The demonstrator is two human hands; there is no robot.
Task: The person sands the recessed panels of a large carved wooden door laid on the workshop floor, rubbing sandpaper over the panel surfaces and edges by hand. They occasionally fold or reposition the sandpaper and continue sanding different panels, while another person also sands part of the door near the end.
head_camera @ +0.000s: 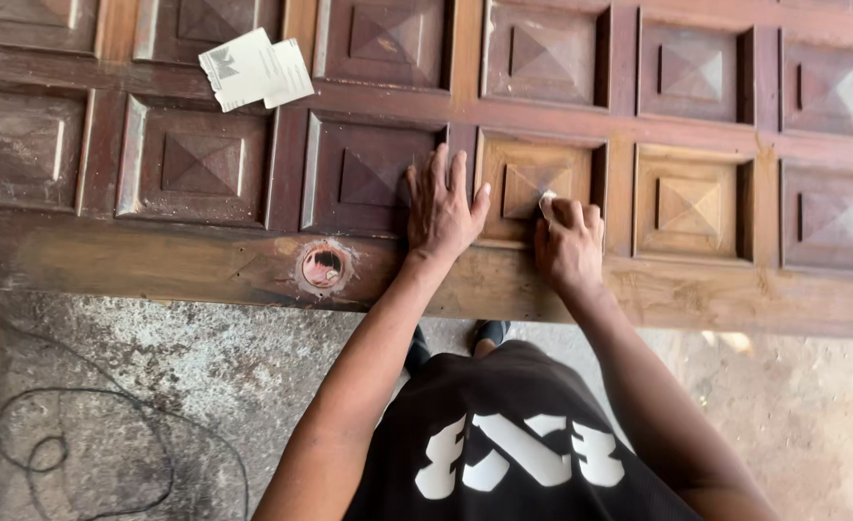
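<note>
Pressing down on the lighter sanded panel (539,186), the right hand (568,246) has its fingers (569,214) clenched around a small pale scrap, likely sandpaper (548,200), right at the foot of the raised pyramid in that square. So the thing being worked sits directly under and just ahead of those knuckles, away from the body, and the right hand is plainly the nearer one. Over to its side, the left hand (443,207) lies flat, fingers released and spread, holding nothing, bracing across the rail between the pale panel and the darker panel (369,177) beside it. The carved wooden door (639,289) lies flat, its long axis running across the view, rows of pyramid squares reaching away from the person. A round lock hole (323,267) shows in the near rail, left of the braced hand. Loose white paper sheets (256,68) rest near the far edge. Below the near edge there's rough concrete floor (156,367) with a thin dark cable (79,444) looped on it
</note>
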